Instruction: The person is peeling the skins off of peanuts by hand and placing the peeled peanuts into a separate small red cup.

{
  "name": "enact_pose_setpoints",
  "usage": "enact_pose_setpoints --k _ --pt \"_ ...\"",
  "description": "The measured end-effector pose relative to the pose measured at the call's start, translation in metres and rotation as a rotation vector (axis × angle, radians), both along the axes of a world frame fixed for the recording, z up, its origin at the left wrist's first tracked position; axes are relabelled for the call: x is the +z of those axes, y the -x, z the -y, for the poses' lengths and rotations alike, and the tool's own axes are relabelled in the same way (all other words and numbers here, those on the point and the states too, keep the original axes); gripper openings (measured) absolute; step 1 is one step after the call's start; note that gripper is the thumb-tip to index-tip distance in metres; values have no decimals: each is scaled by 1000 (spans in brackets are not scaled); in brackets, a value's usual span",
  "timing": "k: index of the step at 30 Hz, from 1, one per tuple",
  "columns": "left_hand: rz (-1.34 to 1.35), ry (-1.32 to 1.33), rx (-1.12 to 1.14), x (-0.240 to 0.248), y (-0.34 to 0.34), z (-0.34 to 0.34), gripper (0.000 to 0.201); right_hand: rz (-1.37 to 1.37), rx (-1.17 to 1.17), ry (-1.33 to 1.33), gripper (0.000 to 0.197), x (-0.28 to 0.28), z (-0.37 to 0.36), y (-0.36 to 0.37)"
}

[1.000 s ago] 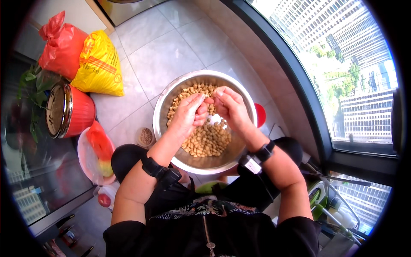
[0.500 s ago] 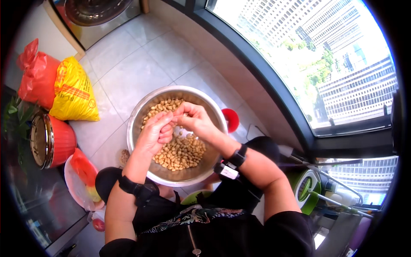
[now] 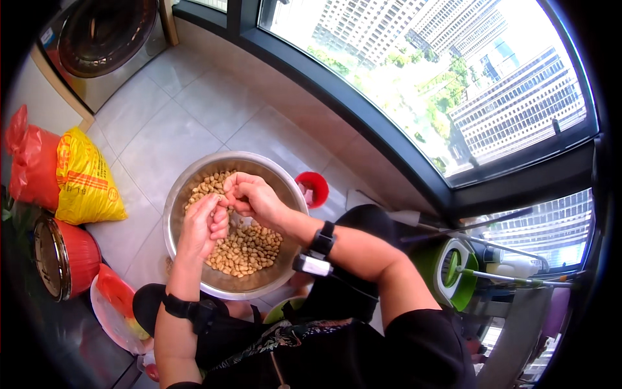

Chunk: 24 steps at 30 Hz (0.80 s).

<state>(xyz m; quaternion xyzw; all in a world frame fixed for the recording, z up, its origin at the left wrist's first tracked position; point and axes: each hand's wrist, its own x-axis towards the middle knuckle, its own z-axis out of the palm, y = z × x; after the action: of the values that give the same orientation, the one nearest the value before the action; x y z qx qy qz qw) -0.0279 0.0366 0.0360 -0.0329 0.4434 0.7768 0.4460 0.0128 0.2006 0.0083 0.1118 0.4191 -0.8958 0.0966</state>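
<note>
A wide steel basin [image 3: 170, 223] holds a heap of peanuts in their shells [image 3: 246, 251], with a bare patch of metal near its middle. Over it, my left hand [image 3: 205, 225] is closed, thumb against the curled fingers. My right hand [image 3: 256, 200] comes in from the right with its thumb and fingers pinched, and the fingertips of both hands meet. Whatever small thing is between them is too small and too covered to make out.
Past the basin's right rim stands a red cup [image 3: 312, 189] with pale bits inside. On the left are a red bag [image 3: 35, 170], a yellow bag [image 3: 87, 178], a red lidded bucket [image 3: 79, 262] and a pink basin [image 3: 103, 311]. A green mop bucket [image 3: 468, 285] stands right, below the window.
The view has shifted, so the basin and bags sit lower and further left. My fingertips stay together above the peanuts; my right fingers are a little more raised and curled.
</note>
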Motion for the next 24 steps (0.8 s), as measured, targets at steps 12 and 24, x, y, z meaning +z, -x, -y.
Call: enact_pose_setpoints --k 12,24 --pt "-202 170 5 -12 -4 4 19 -172 12 -415 17 -5 6 -1" --pt "-103 92 123 -13 10 8 14 -71 -44 -80 11 15 -14 2"
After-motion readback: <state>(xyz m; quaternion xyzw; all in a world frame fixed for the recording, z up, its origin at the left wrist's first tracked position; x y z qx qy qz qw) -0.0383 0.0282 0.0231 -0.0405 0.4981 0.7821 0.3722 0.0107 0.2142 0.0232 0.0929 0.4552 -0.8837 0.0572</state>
